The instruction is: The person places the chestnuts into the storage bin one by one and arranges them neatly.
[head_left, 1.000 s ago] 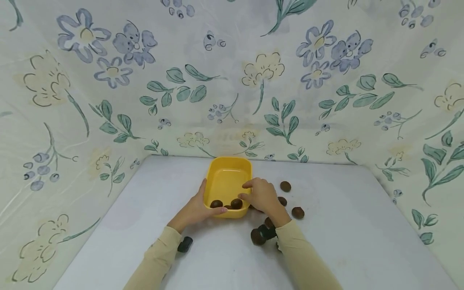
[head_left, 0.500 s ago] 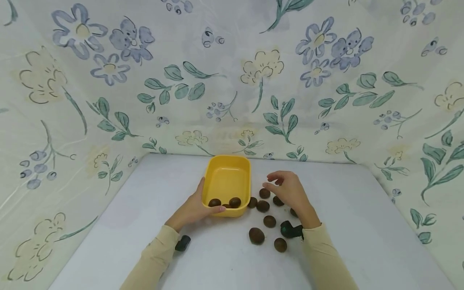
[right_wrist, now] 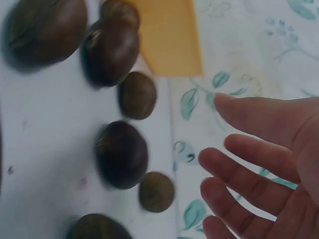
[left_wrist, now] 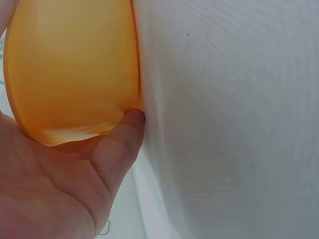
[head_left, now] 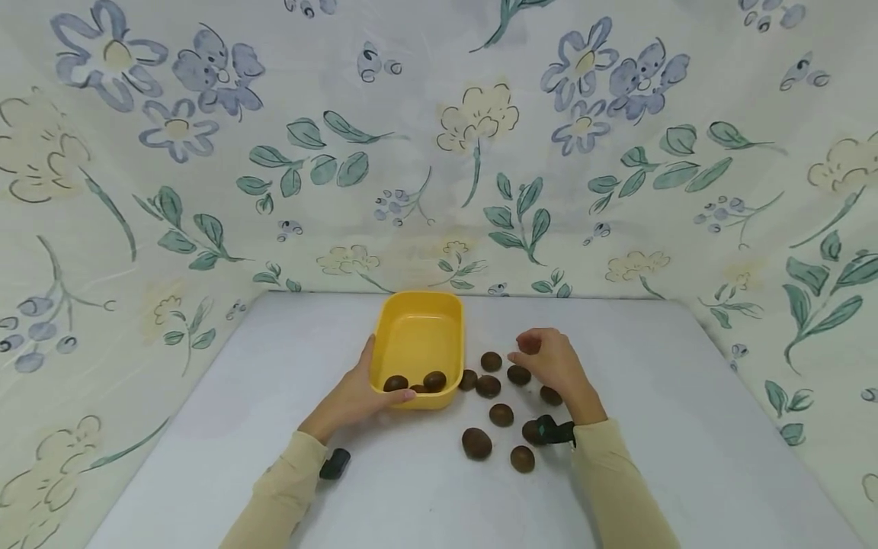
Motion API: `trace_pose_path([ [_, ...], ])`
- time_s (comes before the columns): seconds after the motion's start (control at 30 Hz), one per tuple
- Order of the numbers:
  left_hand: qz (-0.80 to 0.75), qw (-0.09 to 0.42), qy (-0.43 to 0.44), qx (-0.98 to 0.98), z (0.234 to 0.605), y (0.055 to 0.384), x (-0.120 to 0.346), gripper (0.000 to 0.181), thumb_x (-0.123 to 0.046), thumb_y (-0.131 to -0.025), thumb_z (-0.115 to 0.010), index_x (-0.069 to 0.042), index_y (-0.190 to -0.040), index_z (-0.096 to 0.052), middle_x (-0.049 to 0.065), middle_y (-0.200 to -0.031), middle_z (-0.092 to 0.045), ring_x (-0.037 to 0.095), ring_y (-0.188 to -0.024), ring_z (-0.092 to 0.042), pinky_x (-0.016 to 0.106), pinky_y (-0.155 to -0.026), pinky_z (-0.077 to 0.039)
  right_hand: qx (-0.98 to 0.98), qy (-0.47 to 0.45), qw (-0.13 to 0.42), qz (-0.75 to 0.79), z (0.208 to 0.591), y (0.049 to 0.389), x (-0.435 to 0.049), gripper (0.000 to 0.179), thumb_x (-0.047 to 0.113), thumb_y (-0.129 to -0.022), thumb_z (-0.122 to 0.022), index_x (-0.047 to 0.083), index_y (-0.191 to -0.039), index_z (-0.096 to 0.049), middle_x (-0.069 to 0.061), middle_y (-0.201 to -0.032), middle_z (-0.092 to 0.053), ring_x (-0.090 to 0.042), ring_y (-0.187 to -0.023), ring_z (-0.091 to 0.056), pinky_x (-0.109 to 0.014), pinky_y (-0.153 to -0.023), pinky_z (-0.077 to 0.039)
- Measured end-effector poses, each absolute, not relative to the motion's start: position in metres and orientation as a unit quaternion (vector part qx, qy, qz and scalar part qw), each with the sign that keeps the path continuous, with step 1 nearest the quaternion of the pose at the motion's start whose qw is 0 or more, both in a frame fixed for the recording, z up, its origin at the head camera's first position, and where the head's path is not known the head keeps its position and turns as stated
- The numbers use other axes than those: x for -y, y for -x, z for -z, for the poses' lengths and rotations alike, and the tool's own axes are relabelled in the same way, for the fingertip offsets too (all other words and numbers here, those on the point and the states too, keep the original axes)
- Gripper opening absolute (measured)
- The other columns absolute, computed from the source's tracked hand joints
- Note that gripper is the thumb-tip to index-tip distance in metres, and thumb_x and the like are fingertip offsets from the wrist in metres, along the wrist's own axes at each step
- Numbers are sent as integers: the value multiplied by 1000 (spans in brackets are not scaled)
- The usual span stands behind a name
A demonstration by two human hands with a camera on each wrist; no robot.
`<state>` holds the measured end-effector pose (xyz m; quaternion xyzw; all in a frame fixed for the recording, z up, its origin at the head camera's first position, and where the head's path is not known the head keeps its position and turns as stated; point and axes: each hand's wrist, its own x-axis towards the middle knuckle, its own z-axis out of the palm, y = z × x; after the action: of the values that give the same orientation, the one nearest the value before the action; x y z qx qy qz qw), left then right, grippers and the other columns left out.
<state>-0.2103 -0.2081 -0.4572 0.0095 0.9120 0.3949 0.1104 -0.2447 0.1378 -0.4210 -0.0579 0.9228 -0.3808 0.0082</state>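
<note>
My left hand [head_left: 351, 398] grips the near left corner of a yellow plastic tub [head_left: 417, 343], thumb at the near rim and fingers along the left wall. A few dark brown round fruits, like passion fruits, lie at the tub's near end, one of them a fruit [head_left: 435, 381] at the right. My right hand [head_left: 554, 367] hovers right of the tub, over scattered fruits of the same kind. In the right wrist view its thumb and fingers [right_wrist: 249, 174] are apart and loosely bent, with nothing between them. A smaller fruit [right_wrist: 157, 192] lies closest to the fingertips.
Several loose fruits lie on the white table [head_left: 405, 488] between tub and right forearm, including a large fruit [head_left: 476, 444] nearest the front. A floral cloth [head_left: 439, 175] hangs behind and at both sides. Black devices [head_left: 336, 463] sit at both wrists.
The right hand has left the tub's right rim and moved right over the loose fruits. The left hand keeps its grip on the tub. The view has shifted slightly.
</note>
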Motion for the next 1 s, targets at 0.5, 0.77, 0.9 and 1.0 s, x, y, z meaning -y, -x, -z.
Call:
trace_pose_path([
  [0.5,-397,105,-15,-912,457,208,210,137,-66,-79,-80,-18,-166,14,23,-172,-17,45,-155,-31,66,-123,-30,-941,47,67,328,445,252,-146,47,22,-84,-85,2,-124,-70,-14,-112,-74,-31,-103,-68,-49,-90,-56],
  [0.77,-389,106,-18,-915,457,208,208,137,-67,-80,-79,-17,-165,16,27,-171,-17,47,-154,-32,67,-121,-32,-941,44,83,325,446,252,-148,45,18,-81,-87,4,-122,-72,-12,-111,-73,-26,-97,-67,-44,-85,-57],
  [0.9,-388,105,-15,-915,457,208,208,137,-67,-80,-79,-17,-166,16,28,-170,-19,48,-153,-32,67,-121,-33,-942,43,85,321,447,253,-148,46,17,-80,-88,4,-121,-72,-12,-111,-74,-24,-95,-67,-43,-83,-57],
  [1.0,-388,105,-16,-916,457,208,208,137,-67,-79,-79,-17,-166,15,29,-170,-19,48,-153,-33,67,-121,-33,-944,44,84,314,447,253,-147,47,16,-79,-88,3,-121,-72,-12,-113,-74,-22,-89,-67,-41,-81,-57],
])
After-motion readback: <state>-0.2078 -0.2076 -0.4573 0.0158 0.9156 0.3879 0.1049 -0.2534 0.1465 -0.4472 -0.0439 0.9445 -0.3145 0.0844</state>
